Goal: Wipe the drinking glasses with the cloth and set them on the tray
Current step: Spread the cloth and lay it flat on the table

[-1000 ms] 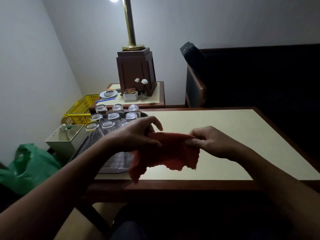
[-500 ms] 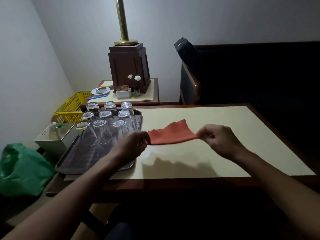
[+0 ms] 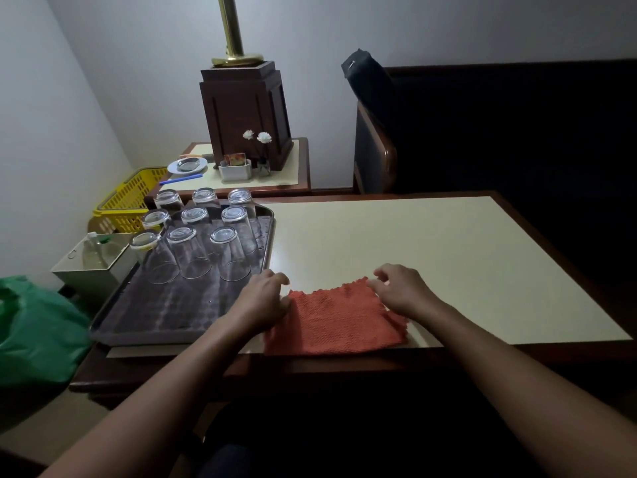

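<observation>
Orange-red knitted cloth (image 3: 337, 322) lies flat at six o'clock, left hand (image 3: 265, 301) and right hand (image 3: 403, 291) apart at its far corners (pinching or resting, I can't tell). Upturned clear glasses (image 3: 231, 257) crowd the dark tray (image 3: 172, 334) at ten o'clock; a careless reach could topple them.

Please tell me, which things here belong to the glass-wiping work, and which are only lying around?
For the job: orange cloth, nine upturned glasses, tray, left hand and right hand at the cloth's far corners.
Just lying about: yellow basket, green bag, white box, saucer, lamp base.
</observation>
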`<state>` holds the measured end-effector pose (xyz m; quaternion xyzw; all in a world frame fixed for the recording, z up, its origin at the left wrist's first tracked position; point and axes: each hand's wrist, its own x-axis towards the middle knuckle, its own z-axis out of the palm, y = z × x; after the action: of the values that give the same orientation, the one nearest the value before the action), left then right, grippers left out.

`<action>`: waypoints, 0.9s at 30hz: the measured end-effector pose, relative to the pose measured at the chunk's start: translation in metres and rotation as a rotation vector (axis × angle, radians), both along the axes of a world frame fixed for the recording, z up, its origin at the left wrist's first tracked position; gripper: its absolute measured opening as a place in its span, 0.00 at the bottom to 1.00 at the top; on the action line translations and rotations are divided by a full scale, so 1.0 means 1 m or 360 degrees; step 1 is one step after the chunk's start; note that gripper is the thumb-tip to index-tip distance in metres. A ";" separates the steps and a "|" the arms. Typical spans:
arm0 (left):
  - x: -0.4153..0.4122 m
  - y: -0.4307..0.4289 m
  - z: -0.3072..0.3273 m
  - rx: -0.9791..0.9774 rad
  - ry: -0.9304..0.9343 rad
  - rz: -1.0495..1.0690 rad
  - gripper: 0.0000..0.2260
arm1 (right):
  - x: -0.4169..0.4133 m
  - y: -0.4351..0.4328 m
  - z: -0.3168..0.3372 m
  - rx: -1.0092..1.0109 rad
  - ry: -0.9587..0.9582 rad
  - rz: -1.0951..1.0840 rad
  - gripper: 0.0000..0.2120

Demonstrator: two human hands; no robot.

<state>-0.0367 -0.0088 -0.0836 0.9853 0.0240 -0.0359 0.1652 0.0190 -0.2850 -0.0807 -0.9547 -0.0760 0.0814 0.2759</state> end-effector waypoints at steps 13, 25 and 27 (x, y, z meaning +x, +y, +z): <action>0.025 0.011 0.002 0.0165 0.0208 -0.0089 0.22 | 0.044 0.011 0.039 0.0356 -0.0029 0.0084 0.06; 0.023 -0.053 0.108 -0.0758 -0.0255 -0.0595 0.06 | 0.006 0.009 0.160 0.0660 -0.0371 0.0424 0.05; 0.017 -0.052 0.118 -0.0748 -0.0097 -0.0627 0.08 | 0.001 0.004 0.173 0.0684 -0.0468 0.0424 0.05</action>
<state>-0.0193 -0.0608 0.0344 0.9064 -0.1814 -0.0422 0.3792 0.0196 -0.2814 0.0920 -0.8575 -0.2554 -0.0403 0.4449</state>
